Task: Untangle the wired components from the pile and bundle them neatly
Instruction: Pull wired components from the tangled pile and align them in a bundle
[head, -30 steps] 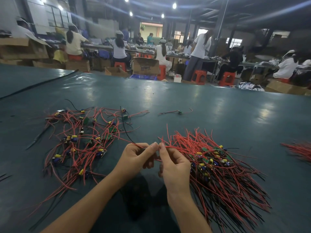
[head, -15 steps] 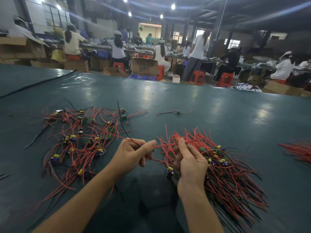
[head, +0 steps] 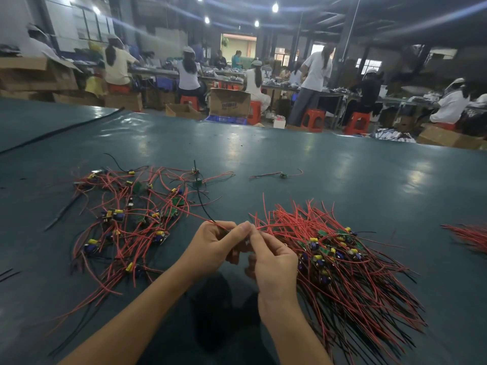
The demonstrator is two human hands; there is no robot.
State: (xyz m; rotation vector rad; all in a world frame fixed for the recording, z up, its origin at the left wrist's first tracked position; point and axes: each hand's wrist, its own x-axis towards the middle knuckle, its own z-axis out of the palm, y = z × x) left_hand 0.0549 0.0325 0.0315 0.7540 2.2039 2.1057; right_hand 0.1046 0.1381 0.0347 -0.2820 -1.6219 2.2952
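A loose tangled pile (head: 126, 219) of small circuit boards with red and black wires lies on the left of the dark green table (head: 342, 167). A denser, roughly aligned bundle (head: 342, 264) of the same parts lies on the right. My left hand (head: 213, 246) pinches one wired component's red and black leads, which trail up-left toward the pile. My right hand (head: 274, 262) meets it fingertip to fingertip and pinches the same wires, beside the bundle's left edge. The small part between the fingers is mostly hidden.
A single stray wired component (head: 283, 175) lies farther back on the table. Another red wire bunch (head: 469, 238) sits at the right edge. Black wire scraps (head: 8, 273) lie at the far left. Beyond the table, workers sit on red stools among cardboard boxes (head: 229, 102).
My right hand came back from the bundle's edge to meet my left hand's fingertips. The black lead now stands up-left of my left hand.
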